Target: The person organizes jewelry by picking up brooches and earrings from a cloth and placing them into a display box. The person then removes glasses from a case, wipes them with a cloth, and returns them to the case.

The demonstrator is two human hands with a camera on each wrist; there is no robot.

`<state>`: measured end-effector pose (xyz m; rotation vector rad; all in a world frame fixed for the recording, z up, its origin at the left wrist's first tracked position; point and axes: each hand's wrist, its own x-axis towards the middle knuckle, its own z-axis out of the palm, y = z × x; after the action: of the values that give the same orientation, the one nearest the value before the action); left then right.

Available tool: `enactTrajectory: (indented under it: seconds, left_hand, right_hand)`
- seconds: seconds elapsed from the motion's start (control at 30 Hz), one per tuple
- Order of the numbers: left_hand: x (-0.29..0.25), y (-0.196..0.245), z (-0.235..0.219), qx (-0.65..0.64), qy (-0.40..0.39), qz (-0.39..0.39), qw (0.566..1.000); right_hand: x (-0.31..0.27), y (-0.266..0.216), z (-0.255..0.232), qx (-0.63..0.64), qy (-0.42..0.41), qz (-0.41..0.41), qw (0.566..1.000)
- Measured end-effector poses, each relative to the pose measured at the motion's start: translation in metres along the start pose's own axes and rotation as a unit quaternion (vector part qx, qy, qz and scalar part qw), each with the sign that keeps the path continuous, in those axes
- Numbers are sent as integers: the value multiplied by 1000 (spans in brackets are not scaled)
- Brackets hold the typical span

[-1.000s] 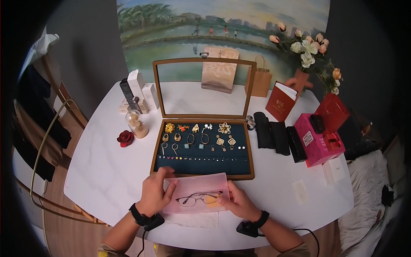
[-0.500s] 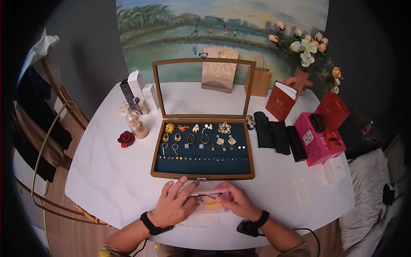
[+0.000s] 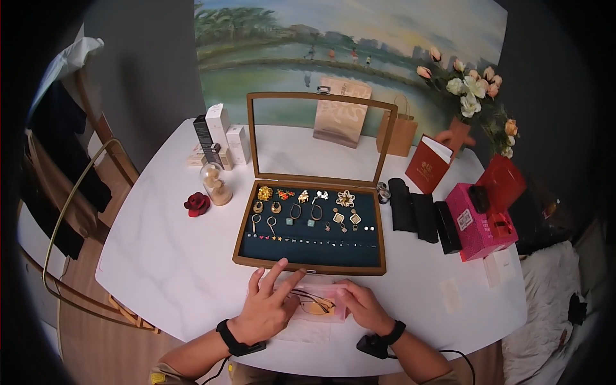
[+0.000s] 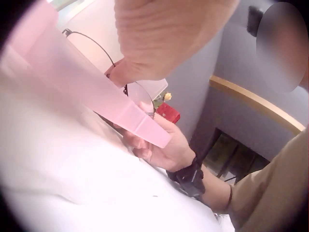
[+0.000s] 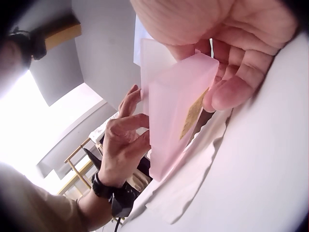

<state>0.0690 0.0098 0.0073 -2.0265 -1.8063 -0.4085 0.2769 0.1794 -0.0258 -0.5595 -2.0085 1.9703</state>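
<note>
A pink translucent glasses case (image 3: 341, 313) stands open in front of the person. Its right end is held by the right hand (image 3: 366, 309), thumb over the rim and fingers outside, as the right wrist view shows. Dark thin-rimmed eyeglasses (image 3: 312, 297) lie tilted in the case over a yellow piece (image 3: 329, 308). The left hand (image 3: 266, 311) reaches in from the left and pinches the eyeglasses with its thumb and a finger, while other fingers stretch forward. In the left wrist view, the thumb meets the frame near the lenses; the hand partly covers them.
A white cloth (image 3: 305, 332) lies under the case. Just beyond stands a wooden jewellery box (image 3: 308, 256) with its glass lid raised, holding rows of earrings and brooches. Black pouches (image 3: 403, 205) and a pink box (image 3: 471, 237) stand to the right, a red flower (image 3: 197, 204) to the left.
The left hand has moved from the case's raised lid down to the eyeglasses inside. The eyeglasses have shifted and tilted. The right hand stays at the case's right end.
</note>
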Motion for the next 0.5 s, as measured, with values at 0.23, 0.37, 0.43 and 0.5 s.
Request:
enactTrajectory:
  seconds: [0.23, 0.37, 0.43, 0.5]
  left_hand:
    - [-30, -2, -58, -50, 4, -62, 997]
    - [-62, -10, -92, -114, 35, -157, 980]
    - [-79, -15, -105, -160, 32, -218, 962]
    - [-96, -19, -113, -160, 42, -243, 956]
  right_hand:
    - [-3, 3, -7, -68, 47, -15, 996]
    - [-2, 0, -5, -76, 70, 8, 995]
    - [2, -8, 1, -84, 57, 6, 995]
    - [6, -14, 8, -89, 47, 17, 995]
